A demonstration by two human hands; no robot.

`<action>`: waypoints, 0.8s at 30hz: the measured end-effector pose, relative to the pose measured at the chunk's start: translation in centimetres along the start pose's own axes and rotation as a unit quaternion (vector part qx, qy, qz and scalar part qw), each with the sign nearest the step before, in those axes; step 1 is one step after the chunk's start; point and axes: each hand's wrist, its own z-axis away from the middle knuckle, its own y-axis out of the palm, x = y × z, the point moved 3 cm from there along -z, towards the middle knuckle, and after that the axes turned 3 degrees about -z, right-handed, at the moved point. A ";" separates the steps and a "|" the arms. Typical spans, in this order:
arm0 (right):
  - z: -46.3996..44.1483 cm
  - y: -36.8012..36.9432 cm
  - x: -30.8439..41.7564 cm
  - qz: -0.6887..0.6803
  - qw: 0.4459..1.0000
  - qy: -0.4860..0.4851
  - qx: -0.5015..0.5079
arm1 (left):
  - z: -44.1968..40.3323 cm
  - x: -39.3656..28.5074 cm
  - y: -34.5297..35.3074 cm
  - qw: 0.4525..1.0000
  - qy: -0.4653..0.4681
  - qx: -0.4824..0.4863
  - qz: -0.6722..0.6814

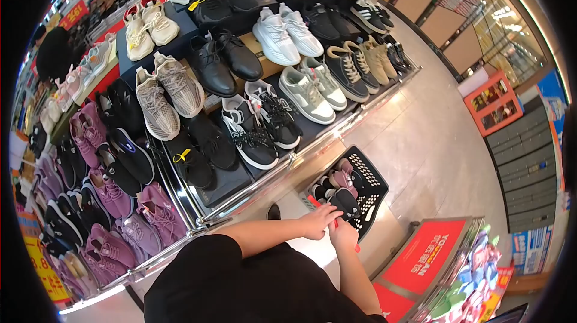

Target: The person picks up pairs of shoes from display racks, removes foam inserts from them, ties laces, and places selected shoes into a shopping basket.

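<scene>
A black shopping basket (374, 186) with a perforated wall is on the floor in front of me, with several shoes (344, 187) in pink-mauve and black inside it. Its red handle (357, 247) runs slantwise beneath my fingers. My left hand (318, 222) is closed over the upper part of this handle. Just to its right, my right hand (344, 236) grips the same handle, with the two hands almost touching. The fingers partly hide the handle.
A display table with a metal rail (279, 166) carries rows of shoes, including grey-white sneakers (308, 94). Purple shoes (161, 212) fill the rack at left. A red-panelled stand (421, 257) with colourful items is close on my right. Tiled floor (415, 130) runs alongside the table.
</scene>
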 end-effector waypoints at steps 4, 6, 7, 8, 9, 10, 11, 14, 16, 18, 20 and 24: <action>-2.6 -1.2 -1.9 0.012 1.000 0.008 -0.017 | -3.1 0.5 -2.0 0.997 0.021 0.043 0.057; -3.9 -1.6 -3.1 0.001 1.000 0.019 -0.016 | -4.4 0.8 -3.0 0.992 0.004 0.042 0.116; -4.4 -2.1 -3.2 -0.010 1.000 0.017 -0.010 | -4.6 1.2 -3.7 0.986 -0.005 0.048 0.160; -5.1 -2.1 -3.7 -0.005 1.000 0.016 -0.016 | -4.4 1.1 -4.9 0.985 -0.019 0.052 0.166; -5.6 -2.2 -4.2 0.000 1.000 0.016 -0.023 | -4.0 1.0 -5.9 0.983 -0.026 0.043 0.174; -6.2 -2.4 -4.5 0.005 1.000 0.006 -0.015 | -3.6 1.3 -6.8 0.982 -0.039 0.039 0.178; -6.7 -2.7 -4.7 -0.004 1.000 0.005 -0.013 | -3.0 1.7 -7.3 0.981 -0.051 0.037 0.184; -7.4 -3.5 -5.1 -0.047 0.999 0.008 -0.010 | -0.3 3.2 -9.5 0.979 -0.062 -0.002 0.196; -7.9 -4.2 -5.0 -0.052 0.999 -0.002 -0.004 | 1.9 3.7 -11.0 0.977 -0.073 -0.032 0.199; -8.6 -4.1 -5.8 -0.061 0.998 -0.007 -0.017 | 4.3 3.8 -13.0 0.967 -0.108 -0.070 0.220; -9.3 -4.0 -6.5 -0.063 0.998 -0.009 -0.013 | 7.4 3.1 -15.8 0.947 -0.147 -0.165 0.234; -10.1 -4.2 -7.9 -0.074 0.997 -0.021 -0.020 | 13.5 3.2 -19.8 0.881 -0.223 -0.371 0.190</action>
